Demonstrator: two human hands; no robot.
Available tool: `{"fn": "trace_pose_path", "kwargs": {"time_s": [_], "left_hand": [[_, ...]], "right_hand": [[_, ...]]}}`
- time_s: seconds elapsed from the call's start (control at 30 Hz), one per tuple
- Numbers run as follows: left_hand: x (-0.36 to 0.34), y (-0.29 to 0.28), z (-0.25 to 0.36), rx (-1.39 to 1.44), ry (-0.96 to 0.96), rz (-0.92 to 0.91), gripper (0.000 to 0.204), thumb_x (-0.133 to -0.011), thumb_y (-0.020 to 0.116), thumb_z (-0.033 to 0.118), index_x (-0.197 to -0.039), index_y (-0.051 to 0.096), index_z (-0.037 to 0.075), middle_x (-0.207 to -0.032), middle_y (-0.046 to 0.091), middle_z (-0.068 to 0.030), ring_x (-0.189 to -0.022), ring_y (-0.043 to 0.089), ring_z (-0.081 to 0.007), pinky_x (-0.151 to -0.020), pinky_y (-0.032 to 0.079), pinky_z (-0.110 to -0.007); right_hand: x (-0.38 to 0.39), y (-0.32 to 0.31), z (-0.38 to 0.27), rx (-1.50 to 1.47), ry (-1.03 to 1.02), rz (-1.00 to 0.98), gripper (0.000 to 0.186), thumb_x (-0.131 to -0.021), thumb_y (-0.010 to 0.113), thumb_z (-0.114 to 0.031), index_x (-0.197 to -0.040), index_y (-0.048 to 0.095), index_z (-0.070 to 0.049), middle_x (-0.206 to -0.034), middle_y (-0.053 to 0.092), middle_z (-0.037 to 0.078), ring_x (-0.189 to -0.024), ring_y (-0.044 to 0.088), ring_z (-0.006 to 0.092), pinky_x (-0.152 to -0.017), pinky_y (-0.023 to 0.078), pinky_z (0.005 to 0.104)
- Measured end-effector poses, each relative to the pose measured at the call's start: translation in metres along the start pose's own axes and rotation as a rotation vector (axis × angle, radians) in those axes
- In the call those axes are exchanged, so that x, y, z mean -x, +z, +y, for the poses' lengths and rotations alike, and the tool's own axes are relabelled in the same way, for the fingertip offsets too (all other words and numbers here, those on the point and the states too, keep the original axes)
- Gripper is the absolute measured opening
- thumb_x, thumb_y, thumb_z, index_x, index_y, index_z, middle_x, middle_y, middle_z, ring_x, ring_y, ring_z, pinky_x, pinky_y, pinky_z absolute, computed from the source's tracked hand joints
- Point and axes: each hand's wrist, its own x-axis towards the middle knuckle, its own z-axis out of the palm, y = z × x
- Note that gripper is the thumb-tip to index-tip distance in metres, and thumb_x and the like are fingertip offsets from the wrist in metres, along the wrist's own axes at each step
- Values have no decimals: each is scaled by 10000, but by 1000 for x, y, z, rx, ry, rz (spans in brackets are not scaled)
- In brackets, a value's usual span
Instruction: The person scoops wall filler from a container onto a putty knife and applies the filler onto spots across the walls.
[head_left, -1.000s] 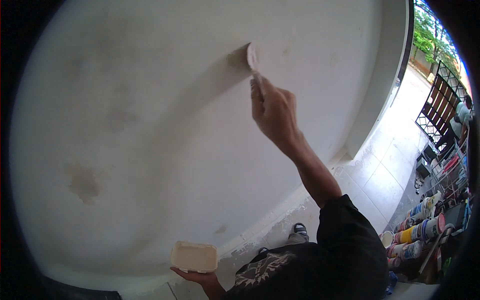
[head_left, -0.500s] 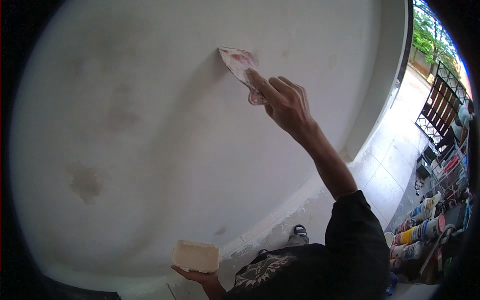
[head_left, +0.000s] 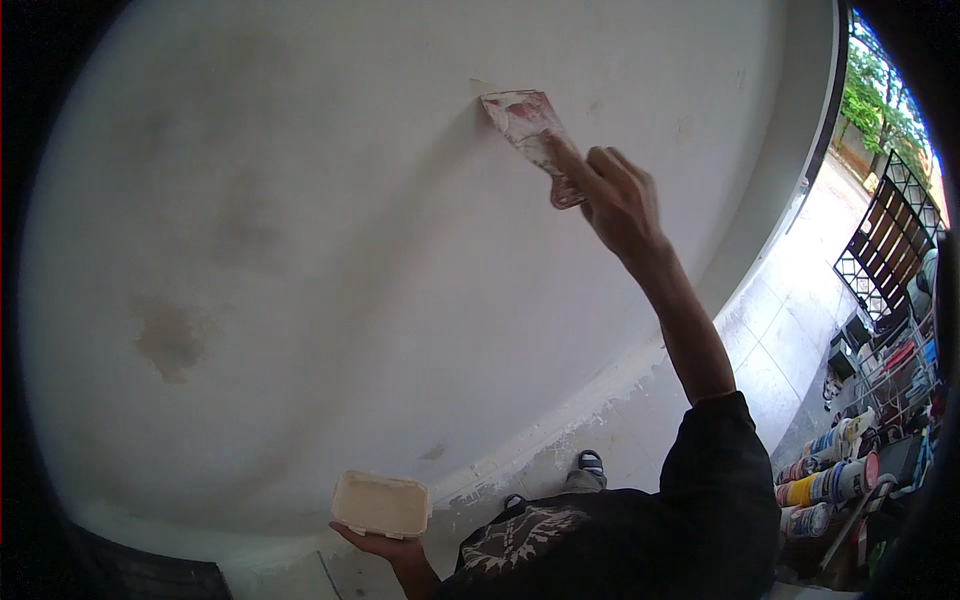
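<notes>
My right hand (head_left: 612, 195) is raised against the white wall (head_left: 330, 250) and grips a putty knife (head_left: 522, 120) by its handle. Its flat blade, smeared with pale filler and reddish stains, lies against the wall at upper centre. A streak of fresh filler runs down-left from the blade. My left hand (head_left: 385, 548) is low near the bottom edge, palm up, holding a small cream-coloured block of filler (head_left: 380, 503) close to the wall's base.
Brownish stains (head_left: 168, 335) mark the wall at left. A tiled floor (head_left: 790, 330) runs along the right, with splatter at the wall's foot. Several paint cans (head_left: 825, 480) and racks stand at lower right. A metal gate (head_left: 885, 240) is beyond.
My right hand has turned the putty knife from edge-on to flat against the wall and moved slightly up and right. The left hand with the filler block has stayed put.
</notes>
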Motion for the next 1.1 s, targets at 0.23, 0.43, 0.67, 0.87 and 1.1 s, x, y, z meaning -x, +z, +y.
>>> {"fn": "trace_pose_path", "kwargs": {"time_s": [0.23, 0.43, 0.67, 0.87, 1.1], "left_hand": [[3, 3, 0, -40, 22, 24, 675, -898, 327, 650, -1340, 416, 147, -1285, 483, -91, -1138, 516, -298, -913, 468, -491], [2, -1, 0, -91, 29, -23, 701, -903, 293, 651, -1358, 406, 130, -1335, 450, -98, -1206, 470, -304, -984, 422, -483], [2, 5, -10, -48, -17, -26, 703, -901, 298, 652, -1352, 410, 124, -1322, 460, -100, -1192, 481, -305, -969, 435, -484], [3, -1, -5, -6, -12, -50, 678, -893, 345, 644, -1352, 412, 148, -1311, 476, -98, -1158, 504, -311, -929, 456, -506], [2, 4, -7, 50, -48, -72, 673, -890, 362, 643, -1343, 420, 149, -1298, 485, -93, -1146, 510, -310, -909, 468, -511]], "right_hand": [[50, 20, -11, -268, 13, -225, 683, -675, 683, 48, -1311, 520, -138, -652, 466, 37, -572, 494, 197, -492, 436, 358], [4, -17, -7, -187, -7, 25, 590, -704, 735, -44, -1255, 561, -163, -625, 483, -8, -558, 499, 122, -443, 457, 284], [30, 57, 3, -117, 2, -78, 666, -723, 633, 20, -1353, 458, -112, -709, 480, 52, -633, 543, 218, -514, 470, 354], [68, 29, -6, -171, -3, -231, 659, -706, 644, 15, -1333, 474, -93, -718, 514, 63, -629, 546, 233, -517, 475, 375], [40, -29, 10, -818, 591, -131, 135, -919, 584, -162, -886, 584, -31, -549, 364, -9, -481, 319, 96, -437, 299, 281]]}}
